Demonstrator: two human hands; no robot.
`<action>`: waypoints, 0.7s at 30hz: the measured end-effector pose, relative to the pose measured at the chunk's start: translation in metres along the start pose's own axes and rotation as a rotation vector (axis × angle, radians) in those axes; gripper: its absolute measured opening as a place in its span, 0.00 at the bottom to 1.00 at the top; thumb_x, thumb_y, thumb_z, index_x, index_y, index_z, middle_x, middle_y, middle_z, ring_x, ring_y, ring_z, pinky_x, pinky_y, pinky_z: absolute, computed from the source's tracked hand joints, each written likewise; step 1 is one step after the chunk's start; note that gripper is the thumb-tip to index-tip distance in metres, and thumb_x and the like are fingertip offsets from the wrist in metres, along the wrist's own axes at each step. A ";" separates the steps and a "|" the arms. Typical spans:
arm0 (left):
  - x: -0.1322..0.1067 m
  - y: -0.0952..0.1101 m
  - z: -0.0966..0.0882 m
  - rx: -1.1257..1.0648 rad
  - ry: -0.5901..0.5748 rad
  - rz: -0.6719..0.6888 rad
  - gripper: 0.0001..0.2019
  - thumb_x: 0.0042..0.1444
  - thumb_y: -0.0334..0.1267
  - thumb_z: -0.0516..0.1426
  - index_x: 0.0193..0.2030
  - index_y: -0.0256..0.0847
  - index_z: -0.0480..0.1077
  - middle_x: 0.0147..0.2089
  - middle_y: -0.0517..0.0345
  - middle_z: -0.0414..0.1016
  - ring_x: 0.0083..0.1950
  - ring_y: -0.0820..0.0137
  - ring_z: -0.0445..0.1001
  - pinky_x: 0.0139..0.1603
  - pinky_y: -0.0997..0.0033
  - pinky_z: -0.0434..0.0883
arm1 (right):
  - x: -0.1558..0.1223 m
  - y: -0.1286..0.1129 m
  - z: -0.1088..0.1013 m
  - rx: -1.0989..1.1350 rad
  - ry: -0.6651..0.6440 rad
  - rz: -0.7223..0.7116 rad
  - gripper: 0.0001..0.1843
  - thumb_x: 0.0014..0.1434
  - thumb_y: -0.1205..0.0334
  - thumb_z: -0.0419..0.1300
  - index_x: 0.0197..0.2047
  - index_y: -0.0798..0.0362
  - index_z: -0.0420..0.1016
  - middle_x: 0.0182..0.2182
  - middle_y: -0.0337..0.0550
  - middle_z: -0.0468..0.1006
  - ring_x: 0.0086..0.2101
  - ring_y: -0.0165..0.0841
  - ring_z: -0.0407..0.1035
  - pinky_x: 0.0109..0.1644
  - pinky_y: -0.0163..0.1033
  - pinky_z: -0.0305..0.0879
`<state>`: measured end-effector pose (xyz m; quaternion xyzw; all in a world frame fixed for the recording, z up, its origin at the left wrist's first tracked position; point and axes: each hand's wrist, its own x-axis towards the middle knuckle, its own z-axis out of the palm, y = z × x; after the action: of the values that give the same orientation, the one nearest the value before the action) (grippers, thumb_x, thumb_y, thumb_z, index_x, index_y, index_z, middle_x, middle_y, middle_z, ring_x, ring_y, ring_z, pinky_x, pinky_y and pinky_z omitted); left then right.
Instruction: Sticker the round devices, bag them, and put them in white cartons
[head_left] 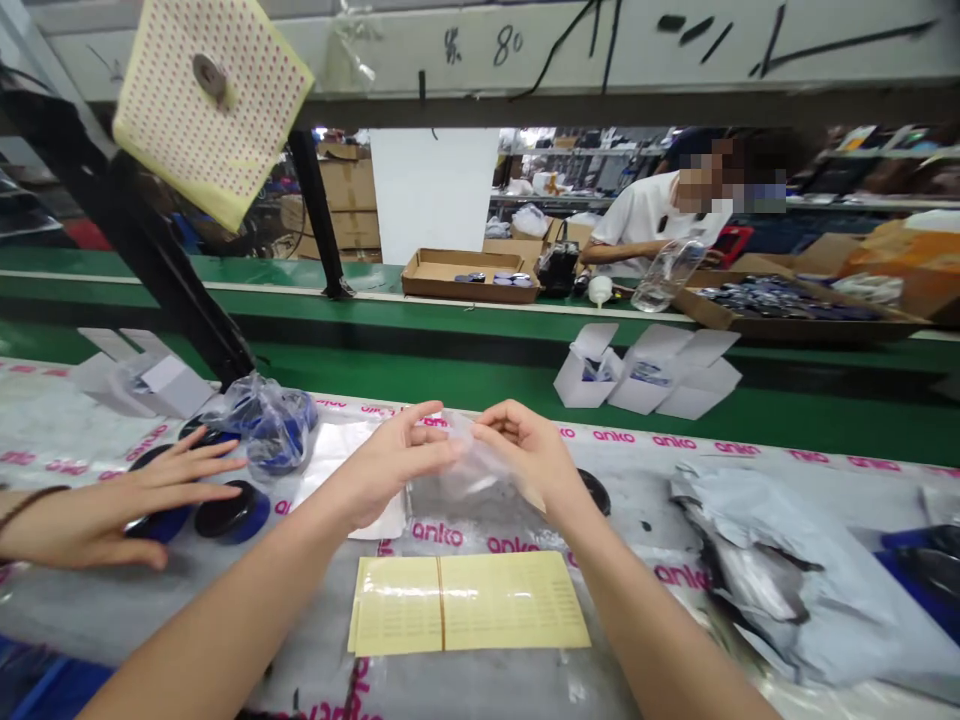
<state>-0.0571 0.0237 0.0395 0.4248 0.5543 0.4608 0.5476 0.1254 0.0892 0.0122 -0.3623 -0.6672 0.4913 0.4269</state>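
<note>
Between my two hands, above the table, is a thin clear plastic bag [478, 470]. My left hand [394, 465] pinches its left side with thumb and fingers. On the other side, my right hand [531, 455] has its fingers curled closed on the bag. A stack of yellow label sheets [517, 605] with a rubber band around it lies below my hands. Under and beside my left wrist are white sheets [330, 465]. A dark round object [594, 490] is partly hidden behind my right wrist.
A co-worker's hand [142, 495] reaches in from the left over blue-and-black round pieces [234, 512]. Bagged pieces [277, 425] lie behind it. Open white boxes [652, 370] stand on the green conveyor [420, 350]. A torn grey plastic bag [817, 570] lies right. Another person sits opposite.
</note>
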 end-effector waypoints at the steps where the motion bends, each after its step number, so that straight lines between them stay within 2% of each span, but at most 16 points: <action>1: 0.007 -0.001 0.000 0.007 -0.021 0.007 0.35 0.47 0.38 0.67 0.64 0.37 0.68 0.37 0.54 0.80 0.36 0.66 0.77 0.38 0.68 0.71 | -0.001 0.001 -0.001 -0.031 0.016 -0.022 0.10 0.56 0.52 0.64 0.32 0.50 0.73 0.28 0.39 0.76 0.31 0.35 0.70 0.36 0.40 0.65; 3: 0.018 -0.008 -0.001 0.010 -0.021 0.052 0.28 0.44 0.32 0.64 0.55 0.36 0.75 0.32 0.58 0.78 0.31 0.70 0.74 0.35 0.71 0.67 | -0.003 0.004 -0.004 -0.085 0.072 -0.049 0.10 0.59 0.53 0.62 0.32 0.49 0.73 0.28 0.39 0.76 0.30 0.35 0.70 0.36 0.41 0.64; 6: 0.026 -0.022 -0.004 -0.006 0.029 0.128 0.17 0.48 0.37 0.64 0.47 0.37 0.78 0.36 0.54 0.80 0.35 0.69 0.75 0.37 0.71 0.69 | -0.005 0.008 -0.004 -0.029 0.134 -0.016 0.12 0.62 0.50 0.61 0.40 0.49 0.73 0.30 0.40 0.77 0.33 0.37 0.72 0.38 0.42 0.66; 9: 0.025 -0.034 -0.007 0.017 0.026 0.212 0.15 0.57 0.44 0.63 0.48 0.40 0.78 0.41 0.53 0.82 0.39 0.68 0.76 0.41 0.70 0.71 | -0.007 0.011 0.002 0.140 0.048 0.128 0.26 0.58 0.46 0.65 0.55 0.48 0.67 0.34 0.40 0.79 0.35 0.38 0.75 0.40 0.43 0.70; 11: 0.023 -0.038 -0.011 0.038 -0.025 0.232 0.13 0.59 0.45 0.62 0.46 0.41 0.79 0.43 0.54 0.82 0.40 0.67 0.77 0.43 0.69 0.71 | -0.008 0.014 0.007 0.194 0.001 0.225 0.32 0.54 0.49 0.69 0.58 0.49 0.65 0.33 0.39 0.79 0.33 0.38 0.76 0.40 0.44 0.71; 14: 0.023 -0.037 -0.019 0.059 -0.133 0.159 0.12 0.58 0.45 0.63 0.44 0.42 0.80 0.43 0.53 0.83 0.43 0.64 0.78 0.46 0.66 0.72 | -0.008 0.018 0.011 0.255 0.067 0.265 0.29 0.54 0.53 0.68 0.56 0.49 0.66 0.32 0.38 0.79 0.29 0.34 0.74 0.37 0.42 0.70; 16: 0.025 -0.035 -0.026 0.007 -0.124 0.078 0.13 0.57 0.45 0.63 0.45 0.43 0.80 0.46 0.52 0.83 0.46 0.62 0.78 0.49 0.65 0.73 | -0.008 0.019 0.012 0.324 0.083 0.248 0.30 0.53 0.55 0.68 0.58 0.47 0.65 0.35 0.39 0.80 0.27 0.31 0.71 0.34 0.40 0.68; 19: 0.026 -0.033 -0.031 -0.180 -0.095 -0.084 0.20 0.58 0.53 0.59 0.49 0.42 0.79 0.47 0.49 0.83 0.49 0.60 0.79 0.52 0.61 0.73 | -0.009 0.018 0.013 0.380 0.002 0.279 0.33 0.52 0.57 0.69 0.59 0.45 0.65 0.36 0.39 0.81 0.25 0.29 0.68 0.31 0.37 0.64; 21: 0.026 -0.033 -0.029 -0.235 -0.112 -0.140 0.24 0.56 0.55 0.61 0.52 0.41 0.78 0.45 0.48 0.83 0.47 0.60 0.80 0.50 0.62 0.74 | -0.010 0.016 0.013 0.396 -0.043 0.305 0.32 0.52 0.57 0.70 0.59 0.45 0.66 0.35 0.39 0.81 0.25 0.29 0.67 0.31 0.37 0.63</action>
<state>-0.0862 0.0402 0.0009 0.3430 0.4934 0.4587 0.6546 0.1183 0.0801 -0.0077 -0.3575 -0.5046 0.6787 0.3962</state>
